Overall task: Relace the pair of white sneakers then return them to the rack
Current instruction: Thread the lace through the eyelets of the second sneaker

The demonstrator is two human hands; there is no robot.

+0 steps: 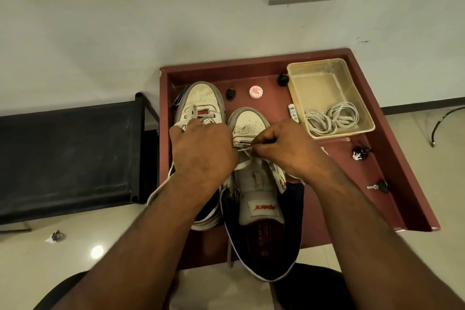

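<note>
Two white sneakers stand side by side on a dark red table (392, 166), toes pointing away from me. The left sneaker (201, 100) has lace through its front eyelets. The right sneaker (251, 121) has its tongue pulled up and its dark blue lining open toward me. My right hand (284, 148) pinches a white lace (242, 150) at the right sneaker's eyelets. My left hand (201, 151) lies curled over the gap between the two shoes and seems to grip the lace; its fingertips are hidden.
A clear plastic tray (327, 70) at the back right holds coiled white laces (332, 116). A small round tin (256, 91), a white tube (293, 113), small black pieces and a key (377, 186) lie on the table. A black rack (68, 156) stands to the left.
</note>
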